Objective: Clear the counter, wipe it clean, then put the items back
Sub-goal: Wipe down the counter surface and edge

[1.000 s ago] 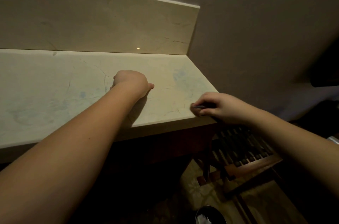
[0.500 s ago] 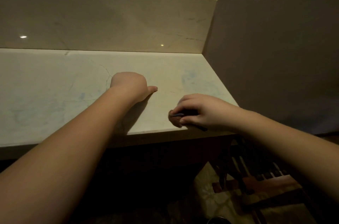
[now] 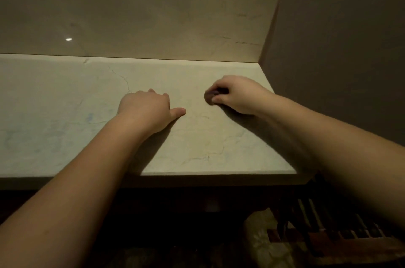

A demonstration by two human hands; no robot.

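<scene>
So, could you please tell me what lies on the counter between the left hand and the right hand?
Nothing: the head view shows only bare counter between the left hand and the right hand, which pinches a small dark thing.

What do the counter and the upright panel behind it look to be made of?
The counter looks like pale marble or similar stone, fairly matte, with thin dark veins and faint bluish smudges. The upright panel seems the same stone but polished, since it mirrors a small light spot. Whether either is real stone or imitation cannot be told.
</scene>
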